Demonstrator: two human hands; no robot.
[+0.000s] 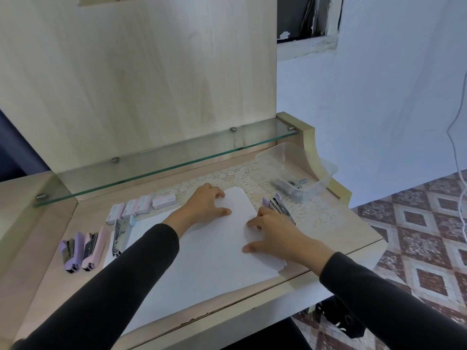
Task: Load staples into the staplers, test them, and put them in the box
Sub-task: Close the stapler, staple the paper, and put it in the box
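Elbows cut off at the bottom edge. Right hand (pixel 274 232) flat, fingers spread on paper (pixel 202 253); left hand (pixel 206 204) likewise, at 11 o'clock. Lilac stapler (pixel 278 207) touching right fingertips. Staplers (pixel 83 250) at 9 o'clock, staple packs (pixel 141 208) beyond. Clear box (pixel 303 168) at 1 o'clock, contents blurred.

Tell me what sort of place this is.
Probably a room at home, with a dressing-table-style wooden desk used as a workbench: it has a glass shelf and a lace doily, and the patterned floor tiles look domestic.
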